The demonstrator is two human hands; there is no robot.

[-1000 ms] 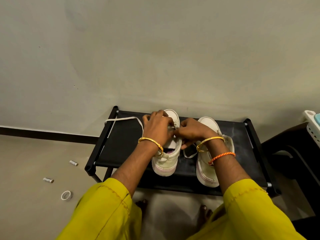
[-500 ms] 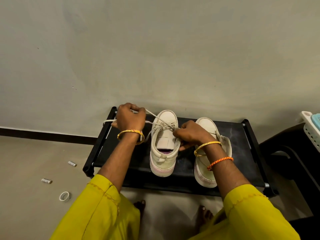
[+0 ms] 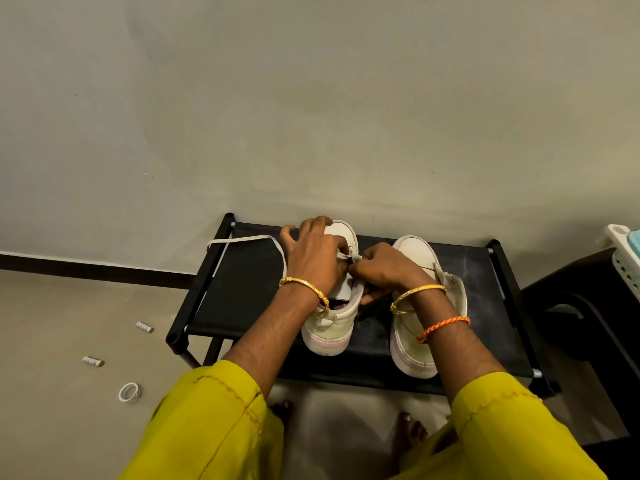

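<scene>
Two white sneakers stand on a low black rack (image 3: pixel 478 271) against the wall. Over the left sneaker (image 3: pixel 329 336) my left hand (image 3: pixel 317 254) and my right hand (image 3: pixel 382 266) meet at the lacing. Each hand pinches the white shoelace (image 3: pixel 242 240) near the tongue. The free part of the lace loops out to the left across the rack's fabric top and over its left rail. The right sneaker (image 3: pixel 414 355) stands beside it, partly covered by my right forearm.
Two small cylindrical batteries (image 3: pixel 144 327) (image 3: pixel 93 362) and a roll of tape (image 3: pixel 130 392) lie on the floor at the left. A dark chair (image 3: pixel 581 306) and a white basket (image 3: pixel 623 258) stand at the right. My bare feet are just below the rack's front rail.
My left hand, which had pulled the lace out to the left half a second ago, has come back over the left sneaker. The lace again hangs in a slack loop.
</scene>
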